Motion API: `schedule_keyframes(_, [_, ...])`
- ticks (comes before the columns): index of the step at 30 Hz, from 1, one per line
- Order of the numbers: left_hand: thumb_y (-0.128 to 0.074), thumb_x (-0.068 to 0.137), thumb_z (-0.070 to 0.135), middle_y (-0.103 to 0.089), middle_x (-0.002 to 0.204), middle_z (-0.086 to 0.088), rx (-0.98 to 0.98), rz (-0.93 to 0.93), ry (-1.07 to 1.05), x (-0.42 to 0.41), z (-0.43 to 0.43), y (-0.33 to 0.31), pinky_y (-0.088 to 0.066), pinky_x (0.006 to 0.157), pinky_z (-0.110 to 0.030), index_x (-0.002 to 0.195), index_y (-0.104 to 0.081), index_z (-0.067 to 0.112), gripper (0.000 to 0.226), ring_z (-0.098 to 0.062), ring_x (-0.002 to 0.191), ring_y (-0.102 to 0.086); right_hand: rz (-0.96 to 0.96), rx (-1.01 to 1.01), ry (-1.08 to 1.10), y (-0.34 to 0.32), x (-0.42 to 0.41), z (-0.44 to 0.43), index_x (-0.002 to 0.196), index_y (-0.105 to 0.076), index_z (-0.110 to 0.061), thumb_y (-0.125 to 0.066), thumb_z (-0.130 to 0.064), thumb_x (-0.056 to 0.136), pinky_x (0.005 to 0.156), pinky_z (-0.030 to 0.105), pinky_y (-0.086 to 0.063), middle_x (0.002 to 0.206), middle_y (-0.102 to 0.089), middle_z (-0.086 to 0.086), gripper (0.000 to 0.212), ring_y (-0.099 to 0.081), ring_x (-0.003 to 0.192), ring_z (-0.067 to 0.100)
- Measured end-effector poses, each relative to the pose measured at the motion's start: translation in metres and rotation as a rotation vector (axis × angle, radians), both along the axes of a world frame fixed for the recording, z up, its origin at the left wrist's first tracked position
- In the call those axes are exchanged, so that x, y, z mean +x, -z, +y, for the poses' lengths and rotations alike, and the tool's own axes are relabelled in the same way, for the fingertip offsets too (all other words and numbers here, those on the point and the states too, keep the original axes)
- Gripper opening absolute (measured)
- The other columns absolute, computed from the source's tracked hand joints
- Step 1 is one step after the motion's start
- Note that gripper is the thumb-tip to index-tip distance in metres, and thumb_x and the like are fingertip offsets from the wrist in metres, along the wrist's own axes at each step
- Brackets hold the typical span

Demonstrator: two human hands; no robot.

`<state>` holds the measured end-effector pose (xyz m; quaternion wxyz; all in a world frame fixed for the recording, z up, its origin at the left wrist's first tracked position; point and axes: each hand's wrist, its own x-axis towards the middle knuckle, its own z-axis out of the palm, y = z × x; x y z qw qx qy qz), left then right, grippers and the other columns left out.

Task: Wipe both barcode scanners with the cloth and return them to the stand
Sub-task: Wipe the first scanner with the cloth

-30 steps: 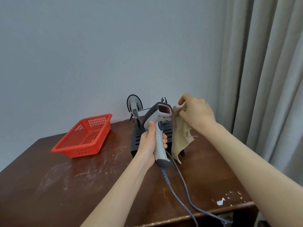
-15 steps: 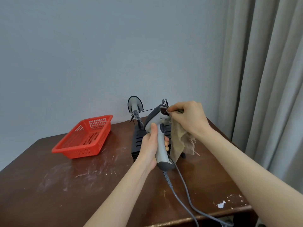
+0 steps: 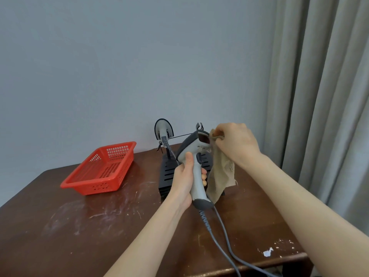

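My left hand [image 3: 184,179] grips the handle of a grey and white barcode scanner [image 3: 196,156], upright above the table, its red window facing right. My right hand [image 3: 234,143] pinches a beige cloth [image 3: 221,174] and presses it against the right edge of the scanner's head; the rest of the cloth hangs down. A second scanner [image 3: 163,130] sits on the left hook of the black stand [image 3: 166,172] behind. The held scanner's grey cable [image 3: 221,234] trails down over the table's front edge.
A red plastic basket [image 3: 101,168] sits on the brown wooden table [image 3: 79,226] to the left of the stand. A grey wall stands behind and grey curtains [image 3: 323,96] hang at the right. White scuffs mark the table top.
My right hand carried the cloth in onto the top of the scanner's head, then slid it back to the head's right edge by the window. My left hand keeps the scanner nearly still.
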<state>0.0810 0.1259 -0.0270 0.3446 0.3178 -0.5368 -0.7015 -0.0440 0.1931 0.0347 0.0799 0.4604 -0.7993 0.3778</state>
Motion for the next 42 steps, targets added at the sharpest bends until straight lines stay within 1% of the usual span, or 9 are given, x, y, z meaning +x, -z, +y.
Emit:
schedule_keyframes(3, [-0.044,0.088,0.059,-0.054,0.050,-0.004,0.026,-0.001,-0.014,0.001,-0.002,0.000,-0.043,0.042,-0.024,0.069,-0.058,0.002,0.062,-0.014,0.042,-0.049,-0.109,-0.063,0.033,-0.001,-0.005,0.003,0.103,-0.065,-0.018,-0.046,-0.013,0.088,0.065,0.030,-0.043,0.085,-0.066,0.003,0.025,-0.060,0.083,0.027])
schedule_keyframes(7, [-0.044,0.087,0.058,-0.055,0.051,-0.004,0.030,0.020,-0.008,0.001,-0.003,-0.001,-0.044,0.041,-0.024,0.074,-0.058,0.001,0.060,-0.014,0.043,-0.049,-0.403,-0.202,-0.081,-0.002,-0.006,0.005,0.095,-0.061,-0.021,-0.055,-0.019,0.089,0.053,0.025,-0.039,0.070,-0.060,0.002,0.009,-0.052,0.065,0.017])
schedule_keyframes(10, [-0.044,0.088,0.057,-0.055,0.052,-0.004,0.018,0.015,0.000,0.000,-0.002,0.000,-0.044,0.041,-0.024,0.075,-0.058,0.002,0.059,-0.014,0.044,-0.049,-0.665,-0.284,-0.189,-0.005,-0.002,0.007,0.087,-0.068,-0.019,-0.071,-0.018,0.078,0.061,0.025,-0.045,0.076,-0.065,0.003,0.010,-0.056,0.066,0.015])
schedule_keyframes(13, [-0.045,0.089,0.057,-0.055,0.053,-0.004,0.015,0.020,0.008,0.000,-0.001,-0.001,-0.044,0.042,-0.025,0.074,-0.058,0.003,0.057,-0.015,0.044,-0.049,-0.742,-0.304,-0.270,-0.003,0.004,0.005,0.087,-0.069,-0.020,-0.072,-0.009,0.074,0.068,0.026,-0.051,0.085,-0.071,0.002,0.017,-0.063,0.073,0.015])
schedule_keyframes(16, [-0.044,0.087,0.060,-0.055,0.052,-0.005,0.011,-0.007,0.026,-0.001,0.000,0.000,-0.044,0.043,-0.026,0.069,-0.058,0.004,0.061,-0.016,0.042,-0.050,-0.670,-0.368,-0.247,0.003,0.009,0.001,0.082,-0.068,-0.022,-0.070,-0.009,0.074,0.075,0.028,-0.053,0.081,-0.072,-0.002,0.016,-0.067,0.082,0.014])
schedule_keyframes(27, [-0.043,0.089,0.057,-0.055,0.052,-0.004,-0.015,0.001,0.034,0.000,0.003,0.000,-0.044,0.042,-0.025,0.078,-0.061,0.003,0.057,-0.014,0.041,-0.050,-0.555,-0.367,-0.349,-0.001,0.014,-0.003,0.079,-0.059,-0.027,-0.067,-0.011,0.077,0.071,0.030,-0.049,0.082,-0.070,-0.005,0.017,-0.061,0.075,0.011])
schedule_keyframes(35, [-0.051,0.079,0.060,-0.056,0.054,-0.006,-0.045,-0.017,0.023,0.001,0.001,0.002,-0.045,0.043,-0.026,0.078,-0.059,0.001,0.059,-0.017,0.043,-0.050,-0.200,-0.237,-0.362,-0.007,0.011,0.004,0.078,-0.052,-0.026,-0.058,-0.005,0.076,0.065,0.008,-0.041,0.082,-0.063,-0.010,0.022,-0.057,0.080,0.001])
schedule_keyframes(39, [-0.048,0.088,0.055,-0.055,0.053,-0.004,-0.028,-0.019,0.026,0.002,0.002,0.000,-0.044,0.042,-0.025,0.078,-0.057,0.001,0.056,-0.014,0.043,-0.049,0.046,-0.049,-0.264,-0.001,-0.004,0.004,0.089,-0.055,-0.020,-0.052,-0.005,0.077,0.073,0.036,-0.050,0.086,-0.068,-0.001,0.019,-0.061,0.083,0.023])
schedule_keyframes(42, [-0.048,0.088,0.054,-0.055,0.054,-0.004,-0.021,0.005,0.027,0.003,0.001,-0.001,-0.044,0.042,-0.024,0.081,-0.057,0.001,0.054,-0.013,0.044,-0.049,-0.015,0.010,-0.095,0.001,-0.018,0.008,0.104,-0.059,-0.018,-0.048,-0.007,0.083,0.076,0.033,-0.048,0.094,-0.066,0.001,0.026,-0.057,0.091,0.023])
